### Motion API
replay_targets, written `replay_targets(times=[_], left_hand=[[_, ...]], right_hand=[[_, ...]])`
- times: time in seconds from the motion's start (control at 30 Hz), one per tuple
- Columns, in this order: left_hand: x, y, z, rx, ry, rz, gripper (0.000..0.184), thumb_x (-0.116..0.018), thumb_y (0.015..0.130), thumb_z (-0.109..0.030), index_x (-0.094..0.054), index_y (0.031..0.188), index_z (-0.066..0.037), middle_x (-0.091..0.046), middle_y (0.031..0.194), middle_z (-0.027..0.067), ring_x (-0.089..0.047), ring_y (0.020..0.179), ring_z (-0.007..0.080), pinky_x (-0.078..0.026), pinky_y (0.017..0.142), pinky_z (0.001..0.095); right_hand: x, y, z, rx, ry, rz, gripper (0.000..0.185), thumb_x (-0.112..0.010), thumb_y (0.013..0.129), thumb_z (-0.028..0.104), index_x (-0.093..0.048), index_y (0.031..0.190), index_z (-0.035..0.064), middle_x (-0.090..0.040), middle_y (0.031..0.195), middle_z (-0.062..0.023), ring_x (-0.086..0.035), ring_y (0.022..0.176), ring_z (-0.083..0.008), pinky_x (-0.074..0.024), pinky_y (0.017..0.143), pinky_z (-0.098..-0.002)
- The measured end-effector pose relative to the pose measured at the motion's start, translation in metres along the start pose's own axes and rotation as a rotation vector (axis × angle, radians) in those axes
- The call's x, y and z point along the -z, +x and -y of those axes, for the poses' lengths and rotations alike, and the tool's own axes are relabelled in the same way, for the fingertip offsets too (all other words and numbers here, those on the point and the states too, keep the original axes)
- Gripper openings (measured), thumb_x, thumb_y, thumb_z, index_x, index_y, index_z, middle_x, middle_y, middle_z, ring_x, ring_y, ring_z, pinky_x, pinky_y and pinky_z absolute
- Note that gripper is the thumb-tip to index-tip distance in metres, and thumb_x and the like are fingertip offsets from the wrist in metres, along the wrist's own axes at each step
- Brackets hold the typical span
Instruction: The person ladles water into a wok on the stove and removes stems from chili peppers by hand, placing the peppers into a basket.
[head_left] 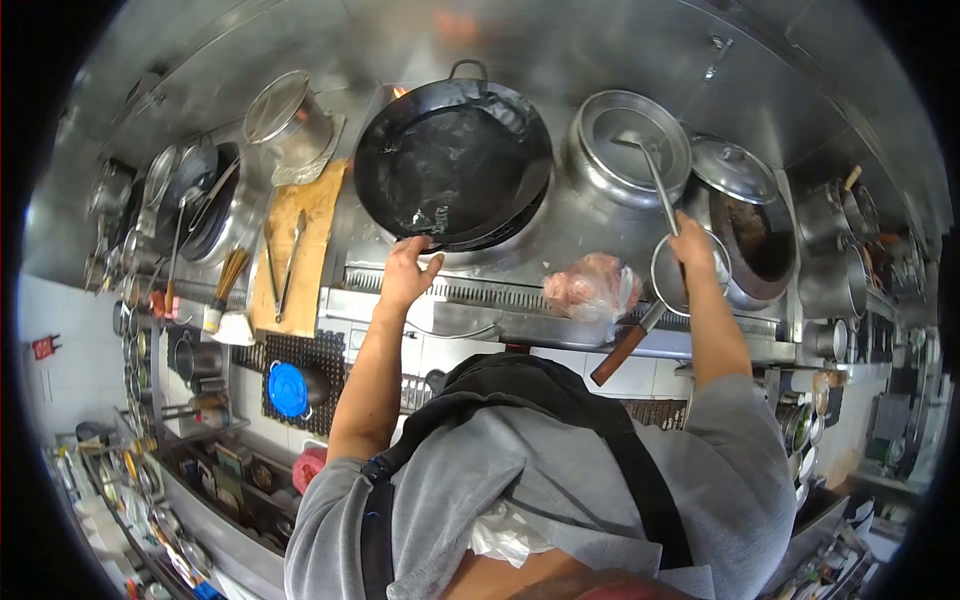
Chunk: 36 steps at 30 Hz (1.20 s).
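One long-handled ladle [655, 180] angles down into a wide steel pot [625, 190], its handle grasped by the right hand [690, 242] of a person in a gray shirt [430, 510] and black apron [540, 385], as I view the metal range [560, 235] through the head camera. To the pot's left, a large black wok [450, 165] holds clear liquid, and an orange flame [399, 92] shows at its far left edge. The left hand [408, 272] is loosely open at the wok's near rim, thumb apart from the fingers; I cannot tell whether the fingertips touch the metal. Just below the right hand, a round-rimmed utensil [655, 315] with a wooden handle lies near a clear plastic bag [605, 290] of pinkish contents, too indistinct for me to identify. At far right, a domed lid [735, 168] partly covers a brown-walled vessel [775, 275]. Left of the wok, I see metal tongs [291, 265] on a tan sheet [308, 230], with a bristled brush [230, 275] beside it and a mesh strainer [278, 108] tilted over a steel container [305, 140].
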<state>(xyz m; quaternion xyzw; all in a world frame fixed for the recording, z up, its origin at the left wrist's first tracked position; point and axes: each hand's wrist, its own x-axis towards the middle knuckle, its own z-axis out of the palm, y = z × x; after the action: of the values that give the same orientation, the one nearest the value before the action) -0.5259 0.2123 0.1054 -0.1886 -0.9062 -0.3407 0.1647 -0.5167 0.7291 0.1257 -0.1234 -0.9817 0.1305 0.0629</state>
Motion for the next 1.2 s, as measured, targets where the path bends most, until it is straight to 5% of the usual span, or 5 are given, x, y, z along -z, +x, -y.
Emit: replay_targets(times=[0.2, 0.77, 0.97, 1.03, 1.2], left_hand=[[0.0, -0.002, -0.002, 0.057, 0.028, 0.002, 0.024, -0.07, 0.071, -0.011, -0.062, 0.092, -0.001, -0.064, 0.089, 0.0148, -0.061, 0.085, 0.0333, -0.048, 0.08, 0.04], [-0.069, 0.195, -0.151, -0.16, -0.291, 0.491, 0.019, -0.065, 0.079, -0.003, -0.065, 0.099, 0.0, -0.063, 0.096, 0.012, -0.064, 0.08, 0.0189, -0.052, 0.07, 0.028], [-0.211, 0.321, -0.237, -0.126, -0.351, 0.491, 0.026, -0.059, 0.085, -0.029, -0.069, 0.095, -0.007, -0.068, 0.085, 0.0131, -0.066, 0.075, 0.0246, -0.05, 0.07, 0.0339], [-0.264, 0.361, -0.259, -0.095, -0.422, 0.395, 0.024, -0.059, 0.085, -0.028, -0.07, 0.096, -0.009, -0.068, 0.085, 0.0131, -0.066, 0.075, 0.0256, -0.05, 0.069, 0.0336], [-0.337, 0.405, -0.286, 0.098, -0.68, 0.414, 0.029, -0.061, 0.086, -0.026, -0.067, 0.105, -0.005, -0.067, 0.085, 0.0036, -0.059, 0.07, 0.0142, -0.047, 0.064, 0.0299]], right_hand=[[0.034, 0.052, 0.004, 0.018, -0.14, 0.341, 0.047, -0.068, 0.07, 0.006, -0.061, 0.117, 0.0067, -0.064, 0.104, -0.0225, -0.062, 0.099, -0.0358, -0.0479, 0.089, -0.0422], [0.042, 0.256, -0.005, -0.219, 0.803, -0.467, 0.032, -0.061, 0.085, 0.035, -0.07, 0.096, 0.0069, -0.058, 0.059, -0.0056, -0.052, 0.049, -0.0128, -0.0415, 0.045, -0.0288], [0.061, 0.123, -0.038, -0.152, 0.773, -0.527, 0.022, -0.064, 0.082, 0.018, -0.067, 0.098, 0.0041, -0.064, 0.093, -0.0109, -0.061, 0.078, -0.0228, -0.0477, 0.073, -0.0316], [0.06, 0.06, -0.057, 0.032, 0.694, -0.729, 0.023, -0.06, 0.08, 0.003, -0.063, 0.103, 0.0041, -0.062, 0.088, -0.0068, -0.053, 0.054, -0.0115, -0.0417, 0.048, -0.024], [0.048, -0.148, -0.066, -0.614, 0.889, -0.467, 0.022, -0.062, 0.08, 0.001, -0.064, 0.102, 0.0037, -0.064, 0.091, -0.0033, -0.058, 0.066, -0.0116, -0.0468, 0.059, -0.0245]])
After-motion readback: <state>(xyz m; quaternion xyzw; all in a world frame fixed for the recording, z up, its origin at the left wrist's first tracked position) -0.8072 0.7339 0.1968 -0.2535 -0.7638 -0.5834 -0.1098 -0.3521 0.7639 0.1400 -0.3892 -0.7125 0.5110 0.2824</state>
